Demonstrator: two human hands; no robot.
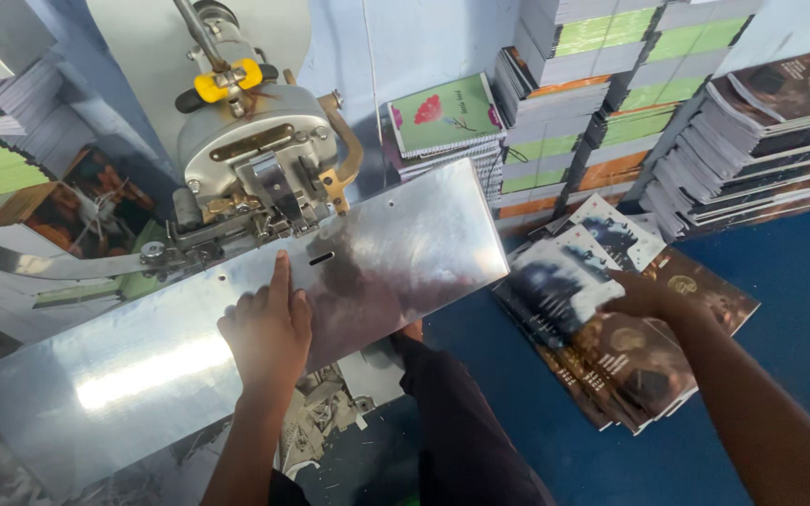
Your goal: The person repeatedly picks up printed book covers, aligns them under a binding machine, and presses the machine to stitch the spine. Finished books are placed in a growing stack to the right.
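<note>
Down at the bottom edge, dark trousers fill the space between the two forearms. Left hand lies flat on the shiny, slanted metal work plate, fingers loosely together, index finger stretched toward the small slot in the plate, holding nothing. Just above it sits the grey metal stitching head with a yellow clamp. Right hand reaches well out to the side and presses down on the fanned pile of dark-covered booklets lying on the blue floor; whether its fingers grip a booklet I cannot tell. Behind, tall stacks of green- and orange-edged notebooks stand against the wall, beside a green notebook with a red flower cover.
</note>
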